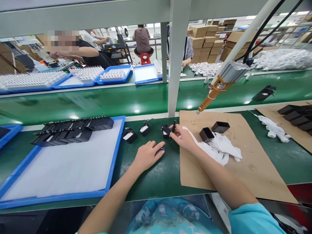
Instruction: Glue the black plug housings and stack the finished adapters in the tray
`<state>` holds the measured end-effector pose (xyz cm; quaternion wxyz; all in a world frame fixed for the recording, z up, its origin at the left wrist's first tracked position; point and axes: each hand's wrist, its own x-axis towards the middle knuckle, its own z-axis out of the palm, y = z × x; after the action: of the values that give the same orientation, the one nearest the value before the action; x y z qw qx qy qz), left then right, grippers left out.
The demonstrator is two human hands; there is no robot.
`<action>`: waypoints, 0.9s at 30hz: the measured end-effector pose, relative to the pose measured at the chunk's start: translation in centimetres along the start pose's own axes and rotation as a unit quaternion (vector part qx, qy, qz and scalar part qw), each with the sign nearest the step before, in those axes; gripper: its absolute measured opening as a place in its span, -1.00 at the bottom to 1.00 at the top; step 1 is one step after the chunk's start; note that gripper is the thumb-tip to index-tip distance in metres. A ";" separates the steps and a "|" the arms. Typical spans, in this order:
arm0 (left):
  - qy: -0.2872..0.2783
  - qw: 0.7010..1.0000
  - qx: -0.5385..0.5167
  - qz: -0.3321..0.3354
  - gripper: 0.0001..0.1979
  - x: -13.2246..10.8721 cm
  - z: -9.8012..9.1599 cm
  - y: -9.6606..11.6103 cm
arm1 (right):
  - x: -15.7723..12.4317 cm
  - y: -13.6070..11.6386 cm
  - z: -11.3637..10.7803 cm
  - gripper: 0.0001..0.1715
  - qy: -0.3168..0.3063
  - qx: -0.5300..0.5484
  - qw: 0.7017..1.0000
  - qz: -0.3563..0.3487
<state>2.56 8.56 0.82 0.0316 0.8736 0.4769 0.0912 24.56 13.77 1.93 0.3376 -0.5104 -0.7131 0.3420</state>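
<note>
My left hand point(147, 155) lies on the green mat with its fingers curled over a small black part point(161, 150). My right hand point(184, 138) pinches a thin black tool point(173, 128), held upright next to a small black housing point(166, 131). Two more black housings with white inserts point(129, 135) point(145, 128) stand just left of it. A white cloth point(220, 148) lies under and beside my right wrist, on a brown cardboard sheet point(246, 169). Two empty black shells point(206, 134) point(220, 127) sit on that sheet.
A blue tray with a white liner point(73, 169) holds rows of black housings point(73, 129) at left. A hanging dispenser nozzle point(211, 97) points down at the cardboard. Behind runs a green conveyor point(97, 100). Other people sit at benches beyond, with blue trays point(114, 75) and cardboard boxes point(207, 42).
</note>
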 end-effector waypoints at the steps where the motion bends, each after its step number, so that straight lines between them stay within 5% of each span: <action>1: -0.003 1.000 0.014 0.001 -0.59 0.0 0.1 0.0 | 0.0 0.1 0.0 -0.73 0.000 0.000 1.000 -0.001; 8: -0.032 0.999 -0.032 0.003 -0.60 0.1 0.3 -0.2 | 0.0 0.3 0.1 -0.72 -0.006 -0.005 1.000 -0.004; 12: -0.009 0.964 -0.258 -0.070 -0.63 0.1 0.2 -0.2 | 0.1 0.4 -0.1 -0.67 0.003 -0.021 1.000 -0.005; 14: 0.022 0.872 -0.466 -0.152 -0.59 0.1 0.0 0.1 | 0.2 0.7 -0.3 -0.61 0.008 -0.031 0.999 -0.007; 16: 0.046 0.718 -0.663 -0.207 -0.53 0.1 -0.4 0.5 | 0.3 1.2 -0.4 -0.54 0.010 -0.043 0.999 -0.008; 18: 0.055 0.570 -0.791 -0.213 -0.48 0.1 -1.1 0.9 | 0.5 1.6 -0.4 -0.47 0.008 -0.056 0.998 -0.007; 20: 0.054 0.480 -0.853 -0.198 -0.49 -0.1 -1.8 1.2 | 0.6 2.0 -0.5 -0.43 0.004 -0.072 0.997 -0.002; 23: 0.044 0.428 -0.885 -0.180 -0.53 -0.5 -2.6 1.6 | 0.6 2.3 -0.5 -0.37 -0.011 -0.104 0.994 0.011; 27: 0.038 0.408 -0.898 -0.162 -0.49 -0.8 -2.9 1.7 | 0.6 2.6 -0.5 -0.29 -0.043 -0.144 0.988 0.032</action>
<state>3.00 6.82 3.79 0.7937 0.2470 0.2555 0.4937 26.11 15.05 0.08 0.2184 -0.5607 -0.7522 0.2684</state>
